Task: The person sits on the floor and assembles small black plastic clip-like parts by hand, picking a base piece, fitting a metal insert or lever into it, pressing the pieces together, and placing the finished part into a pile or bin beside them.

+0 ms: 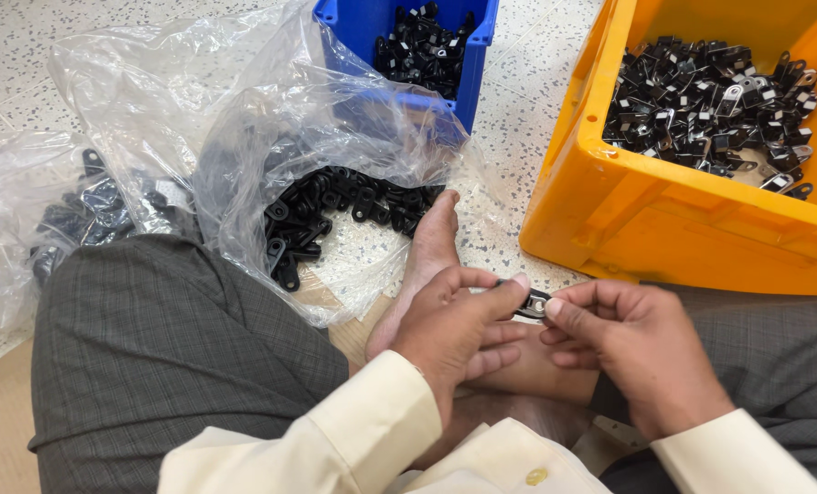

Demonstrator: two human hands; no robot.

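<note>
L hand [454, 325]: fingers pinch small black clip [529, 302].
R hand [632, 343]: fingers pinch same clip, other end.
Near: orange crate [664, 220], blue bin [472, 64], plastic bag [244, 119] w/ clips, on floor.

Speckled floor [15, 37] with crates, bags, perhaps cardboard.

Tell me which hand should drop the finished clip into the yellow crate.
Right, probably. The right hand pinches the small black clip together with the left hand, but it sits on the side of the yellow crate, so its reach looks shorter; the left would cross over.
</note>
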